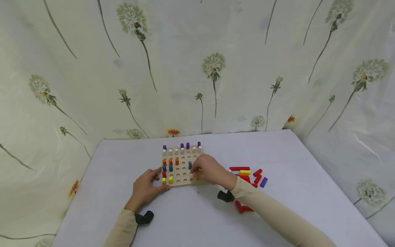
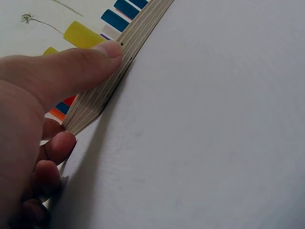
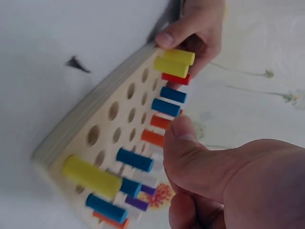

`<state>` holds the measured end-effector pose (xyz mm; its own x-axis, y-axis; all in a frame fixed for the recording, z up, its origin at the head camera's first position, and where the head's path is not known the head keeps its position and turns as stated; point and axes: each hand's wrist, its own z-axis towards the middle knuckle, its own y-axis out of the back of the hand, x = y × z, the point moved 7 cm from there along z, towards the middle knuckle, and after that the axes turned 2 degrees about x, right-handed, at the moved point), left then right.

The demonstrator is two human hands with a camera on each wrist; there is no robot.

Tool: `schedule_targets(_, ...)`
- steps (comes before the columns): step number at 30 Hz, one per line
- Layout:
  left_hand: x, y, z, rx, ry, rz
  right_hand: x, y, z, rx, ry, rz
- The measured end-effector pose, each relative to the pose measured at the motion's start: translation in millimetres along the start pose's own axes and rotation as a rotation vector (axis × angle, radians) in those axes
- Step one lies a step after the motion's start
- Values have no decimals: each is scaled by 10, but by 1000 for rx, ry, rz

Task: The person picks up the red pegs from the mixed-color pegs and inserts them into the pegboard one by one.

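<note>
A wooden pegboard (image 1: 181, 185) lies on the table, with coloured pegs standing in several of its holes. My left hand (image 1: 145, 187) holds its near left corner, thumb along the front edge (image 2: 109, 83) and fingers at the left side. Beside that thumb stand yellow pegs (image 1: 171, 179). Over the right part of the board is my right hand (image 1: 210, 168), its fingertips close to a standing blue peg (image 1: 190, 165). From the right wrist, the thumb (image 3: 183, 136) and bent fingers show no peg between them. Another yellow peg (image 3: 93, 176) and blue pegs (image 3: 106, 207) stand at the board's right end.
Loose pegs lie right of the board, mostly red, with a yellow one (image 1: 245, 172) and a purple one (image 1: 263, 182). Two red pegs (image 1: 239, 207) lie nearer, partly behind the right sleeve. A floral curtain (image 1: 185, 68) rises behind the white tabletop (image 1: 182, 219).
</note>
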<state>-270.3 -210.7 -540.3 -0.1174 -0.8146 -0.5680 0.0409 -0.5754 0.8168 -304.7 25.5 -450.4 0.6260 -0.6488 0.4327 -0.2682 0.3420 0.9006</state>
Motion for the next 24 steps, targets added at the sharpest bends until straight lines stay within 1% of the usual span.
schedule_targets(6,4,2,-4,-5,11,24,-208,66,-318,35,-94,-32)
schedule_targets(12,-18,3,-9,-6,3,16,-456,66,-572,72,-202,-20)
schedule_targets(18,-21,-12,-17,-10,-4,19,-688,-35,-815,73,-230,-27)
schedule_targets(24,-15,-27,-11,-9,0,4,-806,-117,-919,72,-238,11)
